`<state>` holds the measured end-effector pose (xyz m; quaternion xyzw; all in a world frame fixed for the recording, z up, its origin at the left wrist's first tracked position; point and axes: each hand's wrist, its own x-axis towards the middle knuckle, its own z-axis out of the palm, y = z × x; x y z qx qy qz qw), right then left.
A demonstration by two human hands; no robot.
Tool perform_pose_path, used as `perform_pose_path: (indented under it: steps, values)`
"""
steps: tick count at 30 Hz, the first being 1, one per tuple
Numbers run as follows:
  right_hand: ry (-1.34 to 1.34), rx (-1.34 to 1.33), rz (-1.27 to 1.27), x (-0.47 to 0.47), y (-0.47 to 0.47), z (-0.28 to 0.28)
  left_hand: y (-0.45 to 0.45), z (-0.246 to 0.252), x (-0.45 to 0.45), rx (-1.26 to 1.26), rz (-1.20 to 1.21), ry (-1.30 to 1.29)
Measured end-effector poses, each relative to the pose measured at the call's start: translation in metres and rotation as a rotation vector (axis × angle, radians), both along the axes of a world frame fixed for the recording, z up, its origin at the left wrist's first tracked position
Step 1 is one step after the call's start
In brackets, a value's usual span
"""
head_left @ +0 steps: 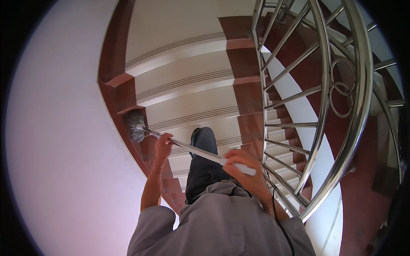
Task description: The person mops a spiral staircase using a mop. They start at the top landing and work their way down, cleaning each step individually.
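Observation:
A long-handled mop (198, 151) slants across in front of me, from its pale grip at the right to its grey, fluffy head at the left. My left hand (163, 145) is closed around the pole not far above the head. Around the pale grip end, near my waist, curl the fingers of my right hand (242, 165). The mop's head (136, 126) rests at the wall-side corner of a stair step, against the dark red border tiles. My knee shows just below the pole.
Cream stair treads (182, 68) with dark grooved lines and red edges rise ahead. A white wall (64, 128) stands close on the left. On the right runs a curved stainless steel railing (362, 80) with bars and rings; further steps (282, 150) show through it, lower down.

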<state>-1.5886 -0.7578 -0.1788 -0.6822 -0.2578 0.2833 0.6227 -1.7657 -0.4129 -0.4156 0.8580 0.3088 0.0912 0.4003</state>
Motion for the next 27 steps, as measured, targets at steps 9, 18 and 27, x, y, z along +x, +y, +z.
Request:
perform_pose_path:
  steps: [9,18,27]
  values:
    - [-0.108,0.012,-0.331,0.02,-0.139,0.028,-0.143,0.016,0.079,-0.001,-0.127,-0.196]
    - [-0.672,-0.214,-0.906,0.023,-0.219,0.074,-0.253,0.056,0.136,-0.046,-0.489,-0.228]
    - [-0.149,0.017,-0.913,0.0,-0.133,0.057,-0.176,0.035,0.08,-0.049,-0.4,-0.061]
